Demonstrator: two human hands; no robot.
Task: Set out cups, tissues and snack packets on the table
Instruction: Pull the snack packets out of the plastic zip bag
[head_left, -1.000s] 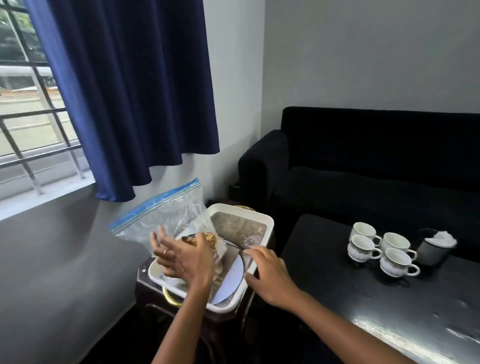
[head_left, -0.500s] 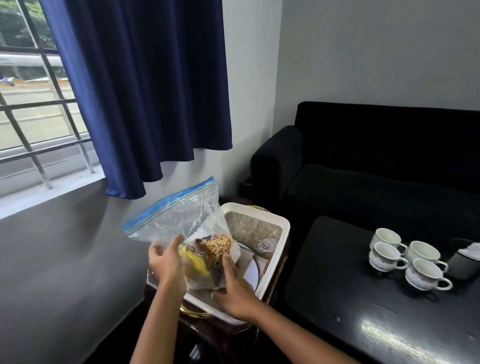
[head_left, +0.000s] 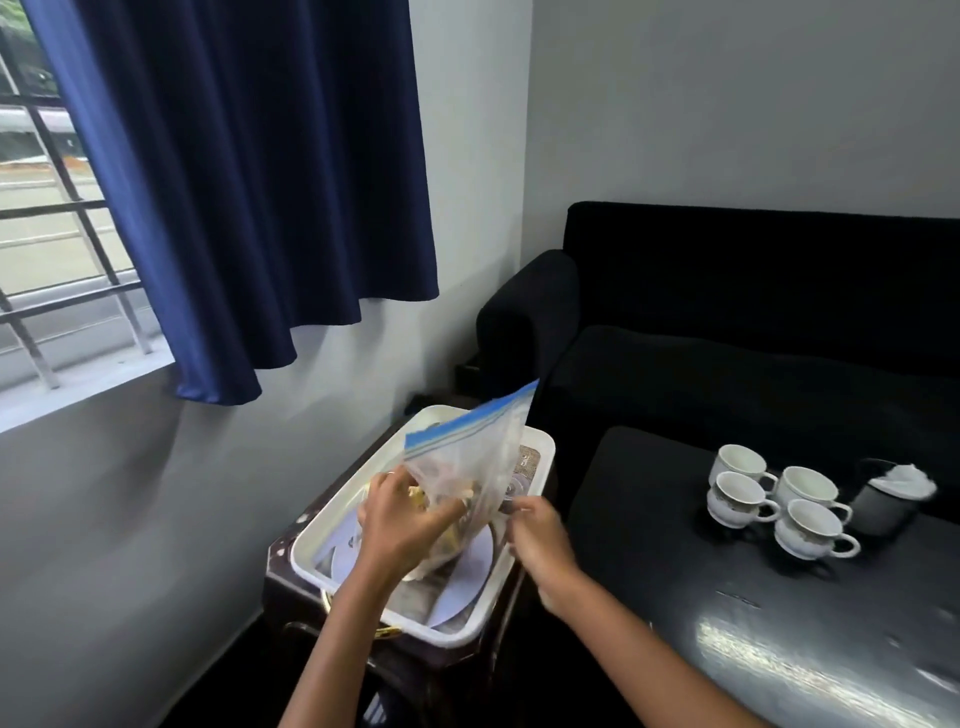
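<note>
The left hand is wrapped around the lower part of a clear snack bag with a blue strip on top. The bag's edge is pinched by the right hand. The bag is held up, tilted, over a white tray. The tray is set on a small dark stand. To the right, four white cups are grouped on the black table. A dark holder with tissues is placed just beside the cups.

Navy curtain, black sofa & table, white cups w/ patterned bases, white tray, blue-striped clear bag
</note>
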